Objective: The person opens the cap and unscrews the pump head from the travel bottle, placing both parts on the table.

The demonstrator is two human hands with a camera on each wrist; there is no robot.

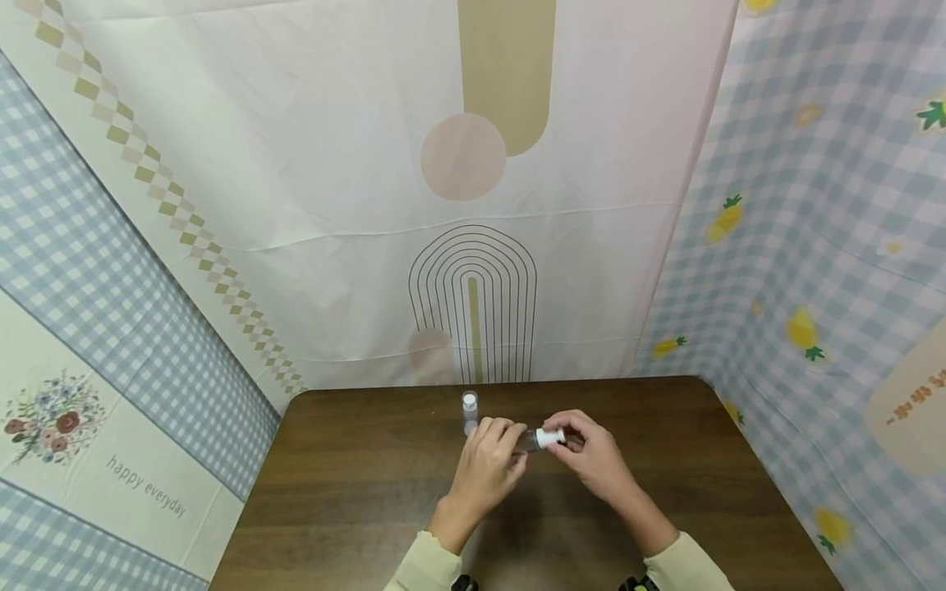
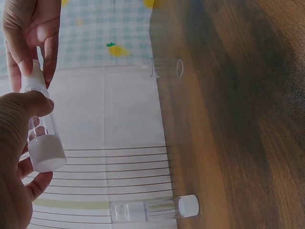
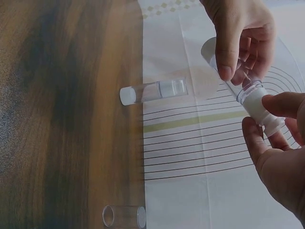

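My left hand [image 1: 482,460] grips the clear body of a small pump bottle [image 2: 46,150], held tilted over the table. The bottle has a white base and a white pump top [image 3: 256,106]. Fingers and thumb of my right hand [image 1: 595,456] pinch that pump top. A second bottle [image 1: 470,412], clear with a white base and white top under a clear cover, stands upright just beyond my left hand. In both wrist views a loose clear cap [image 2: 167,68] stands on the table; in the head view my right hand mostly hides its spot.
The brown wooden table [image 1: 355,484] ends at a hung white cloth [image 1: 340,287] with printed arches. Blue checked cloths hang along both sides, the right one [image 1: 783,271] with pineapples. Cream sleeves [image 1: 424,566] cover both forearms.
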